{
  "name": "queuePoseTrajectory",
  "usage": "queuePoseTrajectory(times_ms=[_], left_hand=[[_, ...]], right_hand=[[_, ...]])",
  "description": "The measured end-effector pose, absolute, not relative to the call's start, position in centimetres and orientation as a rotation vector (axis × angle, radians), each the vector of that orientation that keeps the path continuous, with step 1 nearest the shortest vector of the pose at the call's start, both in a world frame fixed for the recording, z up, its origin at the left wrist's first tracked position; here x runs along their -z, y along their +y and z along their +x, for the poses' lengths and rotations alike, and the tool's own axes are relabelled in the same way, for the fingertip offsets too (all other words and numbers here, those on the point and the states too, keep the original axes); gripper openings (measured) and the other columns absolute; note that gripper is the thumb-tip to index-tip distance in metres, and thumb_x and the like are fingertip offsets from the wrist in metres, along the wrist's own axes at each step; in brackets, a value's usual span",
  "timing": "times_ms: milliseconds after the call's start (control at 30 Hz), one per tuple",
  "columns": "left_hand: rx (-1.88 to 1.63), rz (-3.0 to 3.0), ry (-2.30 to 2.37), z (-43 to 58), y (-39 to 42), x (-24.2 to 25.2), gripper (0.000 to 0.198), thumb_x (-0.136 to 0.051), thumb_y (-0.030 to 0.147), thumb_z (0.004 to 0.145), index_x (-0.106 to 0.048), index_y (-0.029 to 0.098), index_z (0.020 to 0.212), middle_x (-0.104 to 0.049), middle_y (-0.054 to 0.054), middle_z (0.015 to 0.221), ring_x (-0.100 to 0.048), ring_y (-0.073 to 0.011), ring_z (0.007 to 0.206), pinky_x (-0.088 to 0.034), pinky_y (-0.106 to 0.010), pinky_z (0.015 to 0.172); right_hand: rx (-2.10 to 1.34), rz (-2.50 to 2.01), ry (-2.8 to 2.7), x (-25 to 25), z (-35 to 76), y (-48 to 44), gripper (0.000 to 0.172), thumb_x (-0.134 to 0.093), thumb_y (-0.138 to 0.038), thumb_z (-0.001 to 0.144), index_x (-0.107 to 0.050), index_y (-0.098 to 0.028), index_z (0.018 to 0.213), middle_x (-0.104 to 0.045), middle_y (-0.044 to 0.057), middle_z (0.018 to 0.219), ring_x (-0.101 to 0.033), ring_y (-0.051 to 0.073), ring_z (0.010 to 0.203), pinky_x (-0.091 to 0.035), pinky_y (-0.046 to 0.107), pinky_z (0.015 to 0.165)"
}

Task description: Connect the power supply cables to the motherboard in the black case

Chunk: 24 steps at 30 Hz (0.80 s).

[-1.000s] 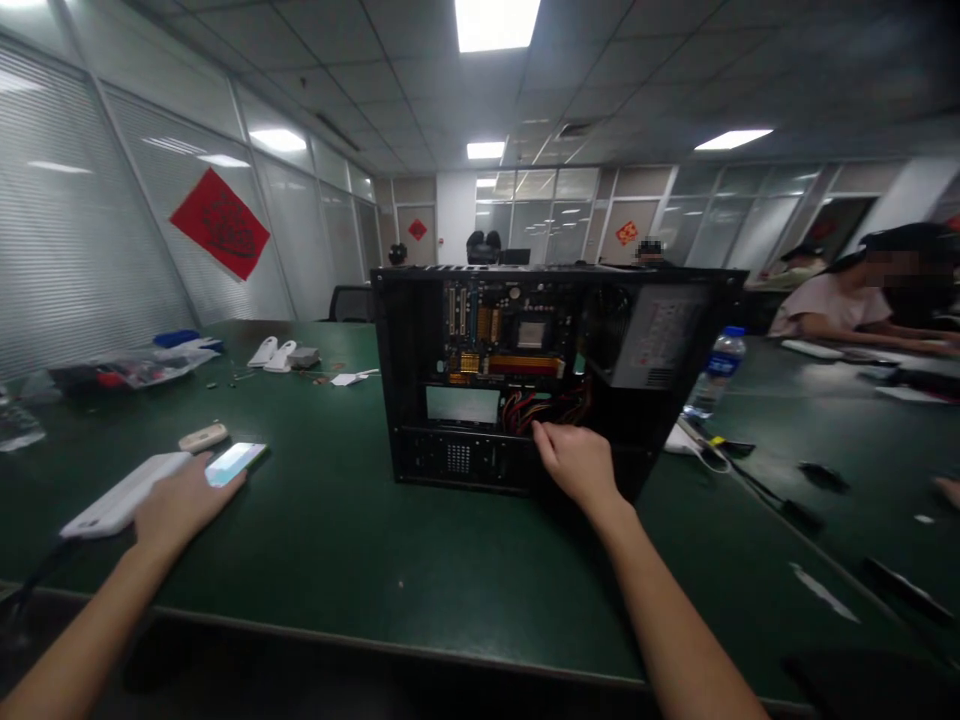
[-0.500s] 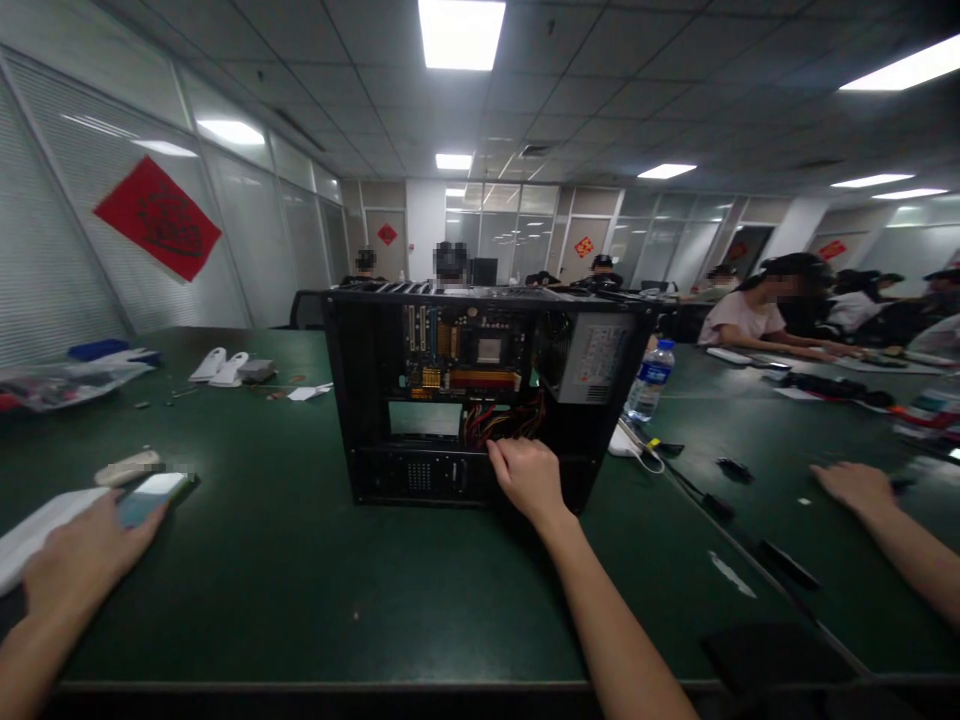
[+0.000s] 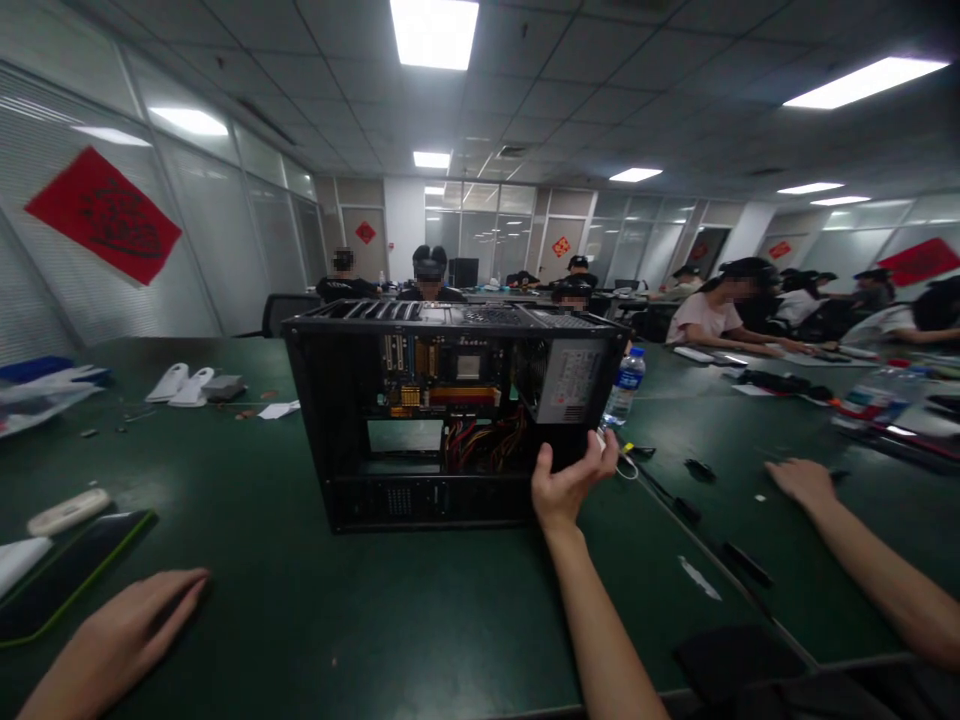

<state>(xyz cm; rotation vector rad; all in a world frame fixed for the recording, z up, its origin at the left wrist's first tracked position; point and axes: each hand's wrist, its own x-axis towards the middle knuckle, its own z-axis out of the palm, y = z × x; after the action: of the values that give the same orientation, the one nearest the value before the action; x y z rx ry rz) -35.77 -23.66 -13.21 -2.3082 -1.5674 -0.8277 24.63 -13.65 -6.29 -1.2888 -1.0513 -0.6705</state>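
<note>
A black computer case [image 3: 442, 505] stands upright on the table with its side uncovered. Inside it I see a motherboard [image 3: 397, 375], a silver power supply [image 3: 570, 380] and bundled red, yellow and black cables [image 3: 484, 440]. My right hand [image 3: 566, 490] grips the case's right edge, thumb on the inner side and fingers around the outer side. My left hand [image 3: 124, 635] is over the table at lower left, loosely curved, holding nothing that I can see. Beside it lies a flat dark slab with a green rim [image 3: 79, 570], like a phone.
A whitish oblong object [image 3: 67, 512] lies at left, with white shoe-like objects [image 3: 180, 385] farther back. Behind the case's right side are a water bottle [image 3: 624, 390] and cables [image 3: 664, 490]. A co-worker's hand [image 3: 802, 485] rests on the table [image 3: 420, 620] at right.
My right hand has moved from the case's lower bar to its right edge. My left hand has come off the green-rimmed slab. The case looks turned slightly, and the view has shifted right.
</note>
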Motion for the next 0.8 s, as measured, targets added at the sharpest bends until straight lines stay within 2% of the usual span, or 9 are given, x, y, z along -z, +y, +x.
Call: queuePoseTrajectory(times_ms=[67, 133, 200, 267, 367, 467, 533, 667, 800], left_hand=[[0.956, -2.265, -1.583, -33.1, -23.5, 12.1, 0.030, -0.055, 0.043, 0.075, -0.077, 0.051, 0.094, -0.079, 0.001, 0.087, -0.075, -0.0311, 0.073, -0.065, -0.047, 0.069], [0.966, -2.362, -1.518, -30.4, -23.2, 10.7, 0.029, -0.059, 0.041, 0.076, -0.077, 0.055, 0.095, -0.079, 0.004, 0.083, -0.075, -0.0291, 0.070, -0.067, -0.042, 0.066], [0.992, -2.424, -1.364, -27.6, -22.8, 9.5, 0.032, -0.061, 0.037, 0.077, -0.076, 0.055, 0.099, -0.079, 0.004, 0.084, -0.075, -0.0278, 0.068, -0.067, -0.039, 0.062], [1.026, -2.433, -1.223, -24.8, -22.1, 8.5, 0.035, -0.061, 0.032, 0.078, -0.077, 0.053, 0.102, -0.079, 0.003, 0.085, -0.076, -0.0274, 0.070, -0.067, -0.039, 0.062], [1.013, -2.470, -0.992, -20.5, -20.1, 7.1, 0.033, -0.062, 0.028, 0.079, -0.079, 0.048, 0.100, -0.079, 0.001, 0.084, -0.076, -0.0263, 0.071, -0.067, -0.040, 0.070], [0.859, -2.485, -1.038, -16.6, -16.7, 5.5, 0.030, -0.062, 0.031, 0.081, -0.079, 0.040, 0.103, -0.078, -0.003, 0.102, -0.075, -0.0296, 0.094, -0.060, -0.051, 0.093], [0.722, -2.499, -1.184, -14.9, -14.2, 4.7, 0.031, -0.062, 0.037, 0.082, -0.078, 0.036, 0.108, -0.076, -0.004, 0.113, -0.071, -0.0316, 0.107, -0.053, -0.054, 0.100], [0.651, -2.478, -1.388, -14.1, -10.5, 4.7, 0.031, -0.061, 0.044, 0.082, -0.078, 0.032, 0.104, -0.079, -0.005, 0.099, -0.074, -0.0288, 0.094, -0.054, -0.050, 0.096], [0.732, -2.464, -1.426, -15.4, -9.4, 6.0, 0.029, -0.061, 0.046, 0.081, -0.079, 0.032, 0.100, -0.078, -0.004, 0.097, -0.073, -0.0296, 0.093, -0.051, -0.051, 0.100]], right_hand=[[0.446, -1.346, -0.961, 6.5, 24.9, -13.4, 0.070, -0.049, -0.044, 0.093, -0.029, -0.007, 0.150, -0.042, 0.029, 0.145, -0.043, 0.036, 0.137, -0.041, 0.052, 0.104], [0.145, -1.393, -0.903, 7.0, 25.3, -13.2, 0.066, -0.047, -0.049, 0.093, -0.043, -0.005, 0.142, -0.059, 0.027, 0.131, -0.059, 0.035, 0.121, -0.047, 0.045, 0.096], [-0.088, -1.437, -0.852, 7.5, 25.8, -13.1, 0.060, -0.048, -0.054, 0.091, -0.061, -0.006, 0.124, -0.070, 0.024, 0.113, -0.067, 0.035, 0.104, -0.050, 0.042, 0.088], [-0.168, -1.461, -0.789, 7.9, 26.0, -13.0, 0.059, -0.048, -0.058, 0.089, -0.068, -0.007, 0.112, -0.072, 0.023, 0.105, -0.068, 0.035, 0.097, -0.050, 0.040, 0.084], [-0.136, -1.463, -0.701, 8.5, 25.7, -13.0, 0.058, -0.047, -0.059, 0.089, -0.069, -0.009, 0.109, -0.073, 0.022, 0.103, -0.069, 0.034, 0.094, -0.049, 0.038, 0.081], [-0.130, -1.440, -0.721, 8.9, 25.4, -13.3, 0.054, -0.048, -0.058, 0.090, -0.069, -0.011, 0.107, -0.074, 0.019, 0.100, -0.069, 0.032, 0.092, -0.050, 0.036, 0.079], [-0.141, -1.419, -0.751, 9.1, 25.3, -13.4, 0.054, -0.048, -0.058, 0.090, -0.069, -0.011, 0.106, -0.075, 0.018, 0.099, -0.069, 0.031, 0.092, -0.051, 0.035, 0.079], [-0.189, -1.428, -0.723, 9.4, 24.8, -13.6, 0.057, -0.049, -0.059, 0.088, -0.068, -0.010, 0.109, -0.074, 0.018, 0.106, -0.069, 0.031, 0.100, -0.051, 0.037, 0.087], [-0.222, -1.446, -0.657, 9.3, 23.6, -13.8, 0.059, -0.048, -0.060, 0.088, -0.068, -0.010, 0.111, -0.073, 0.019, 0.110, -0.068, 0.033, 0.104, -0.050, 0.038, 0.090]])
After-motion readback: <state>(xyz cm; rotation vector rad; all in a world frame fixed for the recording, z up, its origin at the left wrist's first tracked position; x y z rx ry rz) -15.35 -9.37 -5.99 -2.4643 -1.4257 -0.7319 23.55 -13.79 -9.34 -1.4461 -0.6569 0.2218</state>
